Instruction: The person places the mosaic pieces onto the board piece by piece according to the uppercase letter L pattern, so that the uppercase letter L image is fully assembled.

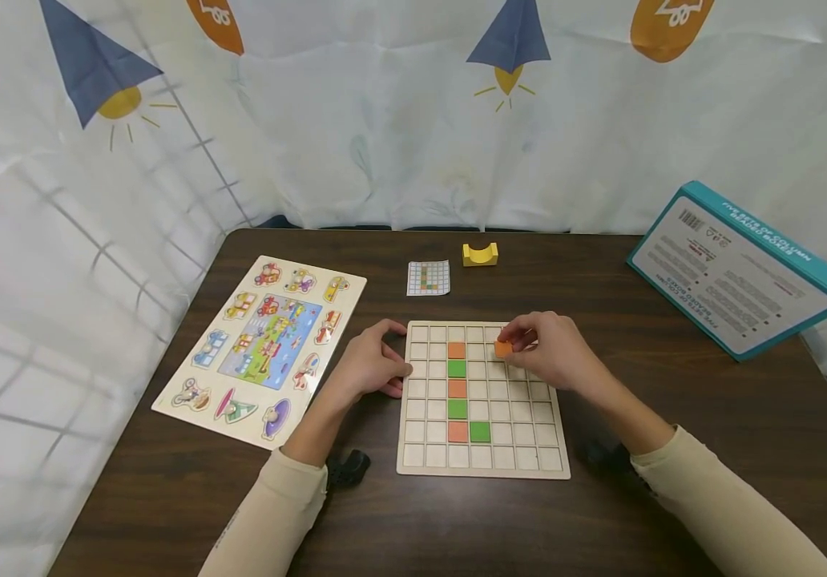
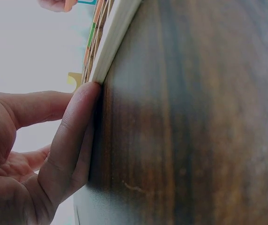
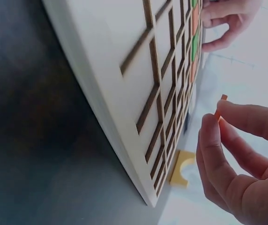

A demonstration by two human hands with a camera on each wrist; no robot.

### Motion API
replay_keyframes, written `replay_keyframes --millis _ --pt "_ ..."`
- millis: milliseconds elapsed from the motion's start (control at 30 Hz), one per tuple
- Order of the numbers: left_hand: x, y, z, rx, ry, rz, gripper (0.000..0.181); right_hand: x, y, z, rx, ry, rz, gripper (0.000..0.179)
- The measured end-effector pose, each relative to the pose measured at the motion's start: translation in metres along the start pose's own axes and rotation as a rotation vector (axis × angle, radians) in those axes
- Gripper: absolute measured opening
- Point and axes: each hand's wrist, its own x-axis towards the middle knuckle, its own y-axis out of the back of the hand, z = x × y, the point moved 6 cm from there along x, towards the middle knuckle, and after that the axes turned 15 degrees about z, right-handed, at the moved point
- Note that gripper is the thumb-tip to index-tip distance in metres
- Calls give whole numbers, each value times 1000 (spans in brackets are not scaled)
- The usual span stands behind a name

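Note:
A wooden grid board (image 1: 413,457) lies on the table in front of the person. One column of it holds orange tiles (image 1: 457,389) and green tiles (image 1: 457,369) in turn, and another green tile (image 1: 480,432) lies beside the lowest orange one. Thumb and fingertips of the right hand (image 1: 546,349) pinch a loose orange tile (image 1: 503,349) over the board's upper right squares; the right wrist view shows this orange tile (image 3: 223,98) above the board. At the board's left edge rests the left hand (image 1: 373,361), its fingers touching the rim.
Behind the board lie a small printed pattern card (image 1: 428,279) and a yellow curved block (image 1: 480,256). A vehicle knob puzzle (image 1: 197,373) is on the left. On the right a teal box (image 1: 738,272) leans at an angle. A patterned curtain (image 1: 399,120) hangs behind the table.

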Motion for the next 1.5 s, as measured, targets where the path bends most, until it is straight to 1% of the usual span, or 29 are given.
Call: replay_keyframes --millis 233,367,767,967,1200,1500 --pt "-1 0 0 -16 0 -3 64 -15 -6 3 16 -19 -23 22" --pt "-1 0 1 -17 -1 -3 64 -24 -9 3 5 -12 -37 21" --pt "-1 1 1 -10 5 1 64 -47 -13 -2 17 6 -71 21" --pt "-1 0 1 -15 6 -1 64 -57 -17 -3 -8 7 -102 23" --pt "-2 1 1 -16 10 1 64 -64 -20 -6 -20 46 -135 23" --pt "-1 0 1 -16 10 -1 64 -69 -25 -10 -40 58 -208 24"
